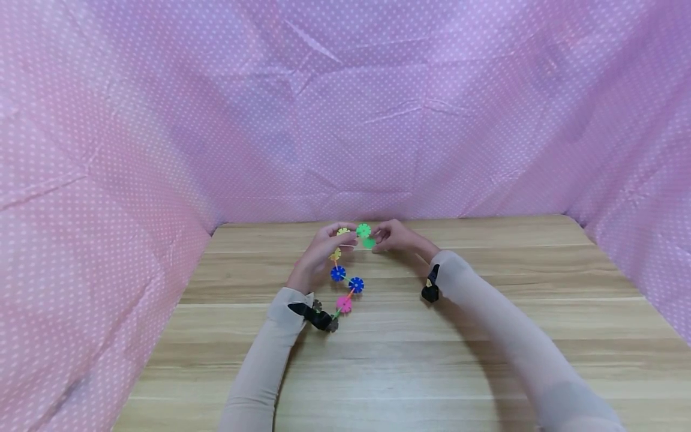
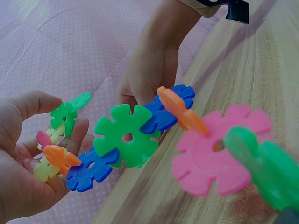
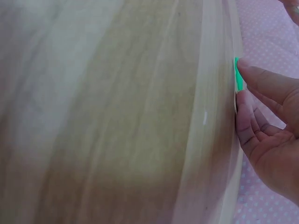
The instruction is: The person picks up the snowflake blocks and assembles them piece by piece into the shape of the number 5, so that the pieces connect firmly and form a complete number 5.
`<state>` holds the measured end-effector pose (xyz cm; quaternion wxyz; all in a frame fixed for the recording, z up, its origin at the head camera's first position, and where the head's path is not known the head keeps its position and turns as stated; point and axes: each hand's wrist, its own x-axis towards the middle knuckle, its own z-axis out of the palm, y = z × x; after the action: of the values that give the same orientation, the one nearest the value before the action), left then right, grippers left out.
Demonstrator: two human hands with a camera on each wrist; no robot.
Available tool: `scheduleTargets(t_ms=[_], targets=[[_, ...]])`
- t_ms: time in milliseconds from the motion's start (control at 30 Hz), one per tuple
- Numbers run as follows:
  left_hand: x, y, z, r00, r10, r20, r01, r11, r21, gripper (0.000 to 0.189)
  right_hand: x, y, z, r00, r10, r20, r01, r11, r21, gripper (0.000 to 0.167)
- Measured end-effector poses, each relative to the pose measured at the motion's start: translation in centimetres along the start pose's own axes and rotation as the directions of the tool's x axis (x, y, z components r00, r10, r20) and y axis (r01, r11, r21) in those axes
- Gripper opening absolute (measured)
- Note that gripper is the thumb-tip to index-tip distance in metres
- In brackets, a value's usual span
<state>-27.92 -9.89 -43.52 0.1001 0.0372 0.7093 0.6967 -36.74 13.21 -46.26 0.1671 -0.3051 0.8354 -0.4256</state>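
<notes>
A chain of slotted plastic snowflake discs hangs from my left hand (image 1: pixel 323 243). In the left wrist view, thumb and fingers curl round its far part, beside a green disc (image 2: pixel 64 117) and pale yellow discs (image 2: pixel 46 169). From there it runs through an orange disc (image 2: pixel 62 158), a blue disc (image 2: pixel 91 171), a larger-looking green disc (image 2: pixel 122 135) and a pink disc (image 2: pixel 201 168) toward the camera. At the upper end, my right hand (image 1: pixel 398 236) pinches a green disc (image 3: pixel 238 74) between thumb and fingertip, close beside the left fingers.
The chain's lower end, with a pink disc (image 1: pixel 344 305) and a dark disc (image 1: pixel 333 325), hangs beside the left wrist's black strap (image 1: pixel 310 315). A wood-grain table (image 1: pixel 410 372) lies below. Pink dotted cloth (image 1: pixel 367 132) surrounds its back and sides.
</notes>
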Motion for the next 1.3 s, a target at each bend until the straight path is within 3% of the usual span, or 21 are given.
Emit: scheduleTargets(t_ms=[200, 600, 900, 1067, 1300], targets=[[0.1, 0.0, 0.1, 1.000, -0.026, -0.005, 0.026, 0.999, -0.029, 0.030, 0.4, 0.0, 0.1, 1.000, 0.001, 0.010, -0.001, 1.000, 0.015, 0.038], [0.3, 0.0, 0.3, 1.000, -0.007, 0.004, 0.007, 1.000, -0.030, 0.036, 0.6, -0.3, -0.1, 0.998, 0.056, 0.031, -0.056, 0.998, -0.013, 0.034], [0.2, -0.2, 0.0, 1.000, 0.015, 0.022, -0.015, 1.000, 0.022, 0.045, 0.0, -0.8, -0.3, 0.997, 0.068, 0.028, -0.067, 0.998, -0.019, 0.026], [0.0, -0.2, -0.1, 1.000, 0.008, 0.025, -0.009, 0.998, 0.054, 0.044, -0.4, -0.5, -0.5, 0.994, 0.109, 0.011, -0.110, 0.993, 0.042, 0.023], [-0.1, -0.1, 0.0, 1.000, -0.025, 0.007, 0.025, 1.000, 0.001, 0.040, -1.3, -0.2, -0.8, 0.994, 0.105, -0.039, -0.098, 0.986, 0.137, 0.029]])
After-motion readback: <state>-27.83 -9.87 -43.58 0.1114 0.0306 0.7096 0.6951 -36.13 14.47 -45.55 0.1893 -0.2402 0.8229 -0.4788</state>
